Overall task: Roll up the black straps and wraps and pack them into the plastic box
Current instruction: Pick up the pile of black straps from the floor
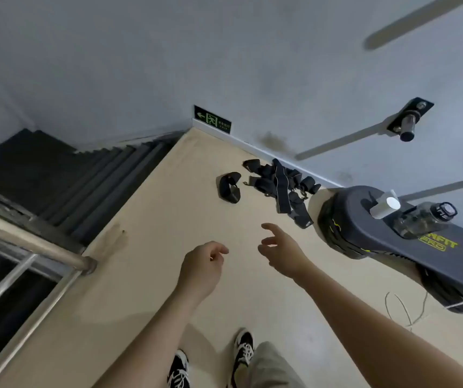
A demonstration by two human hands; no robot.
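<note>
A tangled pile of black straps and wraps [279, 184] lies on the beige floor by the wall. One black wrap [228, 187] lies apart, just left of the pile. My left hand [203, 266] hangs in the air with loosely curled fingers and holds nothing. My right hand [282, 252] reaches forward with relaxed, spread fingers, short of the pile and empty. No plastic box is in view.
A black padded bench [370, 233] stands at the right with a clear water bottle [423, 217] and a white cup [385, 207] on it. Dark stairs [65, 175] drop away at the left behind a metal railing [28, 245]. A white cord [409, 309] lies on the floor.
</note>
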